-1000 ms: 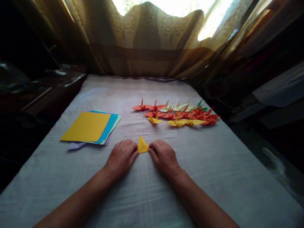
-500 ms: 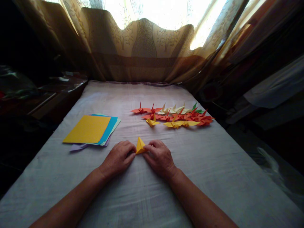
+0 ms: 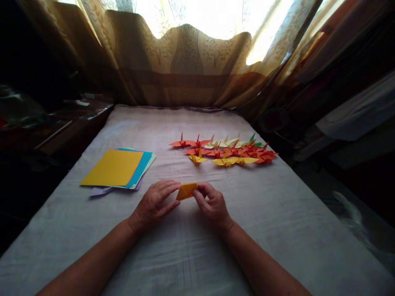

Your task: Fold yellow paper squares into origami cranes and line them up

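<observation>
folded yellow paper (image 3: pixel 186 191) pinched between both hands.
left hand (image 3: pixel 154 203) and right hand (image 3: pixel 212 204) fingers closed on its ends, just above the sheet-covered worktop (image 3: pixel 277 213); paper cranes (image 3: pixel 225 151) beyond.

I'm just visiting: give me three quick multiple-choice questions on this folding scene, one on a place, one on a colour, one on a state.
1. Where does the paper stack lie?
A. left of the hands
B. right of the cranes
C. under the curtain

2. What colour is the top sheet?
A. green
B. yellow
C. white

3. How is the folded piece?
A. lying alone
B. held by both hands
C. tucked under the stack

Answers: 1 A, it lies beyond the left hand. 2 B, yellow covers the blue. 3 B, left and right hand pinch it; cranes lie beyond.
</observation>
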A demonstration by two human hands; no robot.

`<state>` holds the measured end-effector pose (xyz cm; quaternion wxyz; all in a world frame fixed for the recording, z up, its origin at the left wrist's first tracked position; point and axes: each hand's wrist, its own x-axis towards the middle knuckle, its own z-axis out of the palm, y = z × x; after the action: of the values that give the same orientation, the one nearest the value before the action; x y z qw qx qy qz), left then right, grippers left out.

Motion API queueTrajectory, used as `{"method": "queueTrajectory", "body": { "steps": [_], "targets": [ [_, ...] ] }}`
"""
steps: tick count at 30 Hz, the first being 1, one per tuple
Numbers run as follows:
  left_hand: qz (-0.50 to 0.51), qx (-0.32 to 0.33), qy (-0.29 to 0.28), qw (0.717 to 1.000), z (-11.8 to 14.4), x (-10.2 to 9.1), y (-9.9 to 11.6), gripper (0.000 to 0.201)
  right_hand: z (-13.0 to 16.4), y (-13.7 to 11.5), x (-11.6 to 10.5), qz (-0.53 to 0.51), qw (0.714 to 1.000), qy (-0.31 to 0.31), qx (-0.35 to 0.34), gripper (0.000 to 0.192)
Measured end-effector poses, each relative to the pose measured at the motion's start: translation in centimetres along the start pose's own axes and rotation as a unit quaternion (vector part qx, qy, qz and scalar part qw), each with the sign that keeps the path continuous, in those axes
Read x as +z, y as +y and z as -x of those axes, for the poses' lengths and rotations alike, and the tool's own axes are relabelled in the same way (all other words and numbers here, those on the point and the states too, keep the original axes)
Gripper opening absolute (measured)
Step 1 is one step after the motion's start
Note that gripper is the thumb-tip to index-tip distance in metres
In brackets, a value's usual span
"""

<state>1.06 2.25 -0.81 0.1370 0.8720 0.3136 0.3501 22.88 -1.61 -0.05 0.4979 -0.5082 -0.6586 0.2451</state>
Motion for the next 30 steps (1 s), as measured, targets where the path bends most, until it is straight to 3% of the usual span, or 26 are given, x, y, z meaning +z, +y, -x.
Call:
{"method": "queueTrajectory", "body": {
  "steps": [5,9,14,17,21,25,30],
  "targets": [
    [0.068,-0.072,-0.031,0.995,-0.2,0.0,0.5,0.024,0.2,0.0,0.5,-0.064,0.994,-0.025,0.081,0.017],
    [0.116,-0.135,-0.086,0.98,-0.5,-0.1,0.9,0.027,0.3,0.4,0.7,-0.072,0.992,-0.041,0.096,0.018],
    [0.133,-0.169,-0.102,0.971,-0.6,-0.1,1.0,0.042,0.4,0.3,0.9,-0.079,0.991,-0.05,0.099,0.017],
    [0.12,-0.185,-0.085,0.972,-0.6,0.1,1.3,0.05,0.5,0.3,1.0,-0.084,0.991,-0.05,0.096,0.016],
    [0.109,-0.207,-0.05,0.971,-0.5,0.5,1.5,0.045,0.5,0.3,1.0,-0.079,0.99,-0.052,0.103,0.018],
    [0.086,-0.194,-0.016,0.977,-0.3,0.6,1.5,0.045,0.4,0.3,1.0,-0.069,0.992,-0.035,0.103,0.018],
    [0.043,-0.176,-0.002,0.984,-0.1,0.9,1.9,0.062,0.2,-0.1,1.0,-0.039,0.993,0.008,0.113,0.018]
  ]
}}
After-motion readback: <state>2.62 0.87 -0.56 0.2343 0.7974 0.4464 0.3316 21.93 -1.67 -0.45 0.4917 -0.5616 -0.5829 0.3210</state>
